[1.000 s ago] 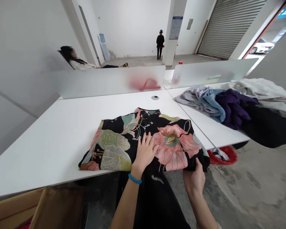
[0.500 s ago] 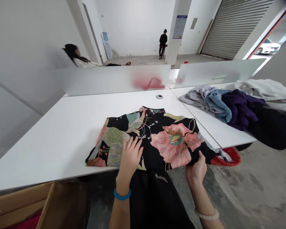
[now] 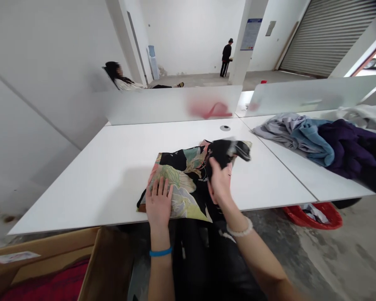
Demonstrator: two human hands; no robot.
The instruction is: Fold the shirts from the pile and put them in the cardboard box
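Observation:
A black garment with large floral print, a shirt by its look [image 3: 188, 167], lies at the front edge of the white table [image 3: 119, 159]. My left hand [image 3: 159, 202], with a blue band at the wrist, rests flat on its left part, fingers stretched out. My right hand [image 3: 219, 179], wearing a pale bracelet, grips the right part of the shirt and holds it folded over toward the middle. The folded part is blurred by motion, and its dark reverse side shows. My right fingertips are partly hidden by the cloth.
Crumpled clothes [image 3: 313, 138] are heaped on the right table section. A red basket [image 3: 332, 219] with cloth stands below it. An open cardboard box [image 3: 113, 259] holds red fabric. Frosted dividers [image 3: 150, 106] line the back; behind are a reclining person [image 3: 125, 81] and a standing person [image 3: 226, 58].
My right hand has brought the shirt's right side up and leftward over the middle. My left hand has shifted to the shirt's left part and flattened. The view has turned slightly left.

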